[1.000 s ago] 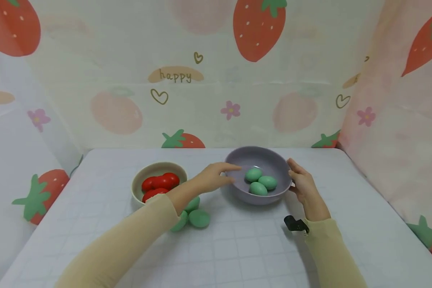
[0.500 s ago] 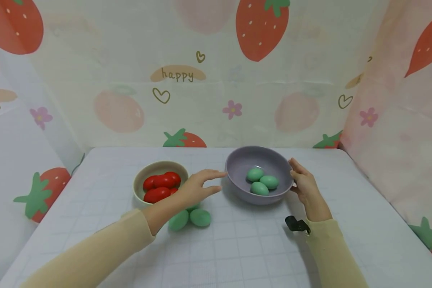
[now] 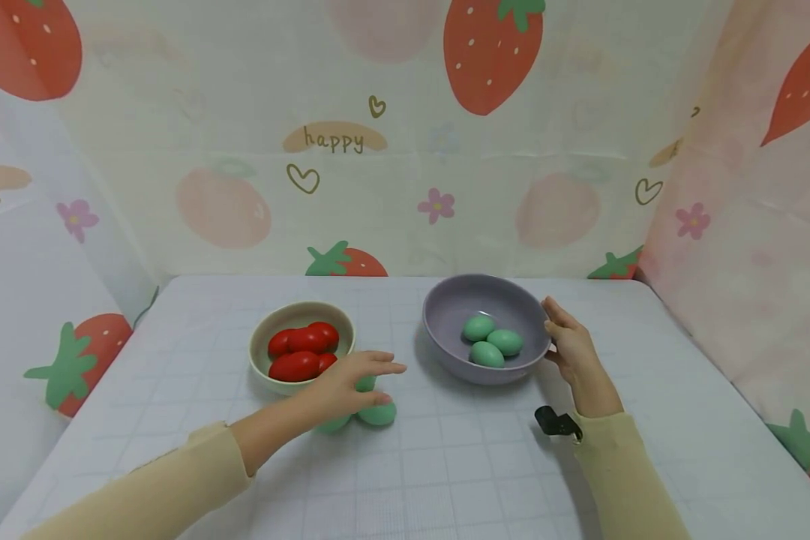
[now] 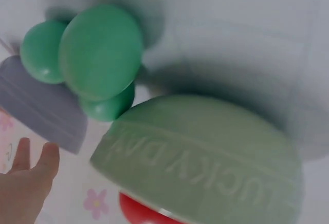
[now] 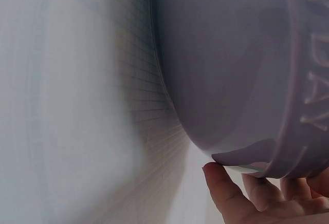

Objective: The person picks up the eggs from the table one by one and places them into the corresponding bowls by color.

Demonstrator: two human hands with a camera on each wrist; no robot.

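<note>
My left hand (image 3: 347,382) hovers with fingers spread over several green eggs (image 3: 378,415) on the table, holding nothing. These eggs (image 4: 101,52) cluster beside the pale green bowl (image 4: 205,152) in the left wrist view, where the thumb and a finger (image 4: 46,160) show at lower left. On the right, my right hand (image 3: 577,360) holds the side of a purple bowl (image 3: 439,319), its fingers (image 5: 226,193) against the outer wall in the right wrist view. Three green eggs (image 3: 505,343) lie together inside that purple bowl.
Several red eggs (image 3: 294,367) fill the pale bowl at left, just behind the left hand. The white table (image 3: 418,480) has a faint grid and ends at a strawberry-print backdrop (image 3: 391,210). A small black device (image 3: 555,421) sits at the right wrist.
My left hand has drawn back from over the purple bowl, moving left and down to the loose green eggs. The right hand has stayed at the purple bowl.
</note>
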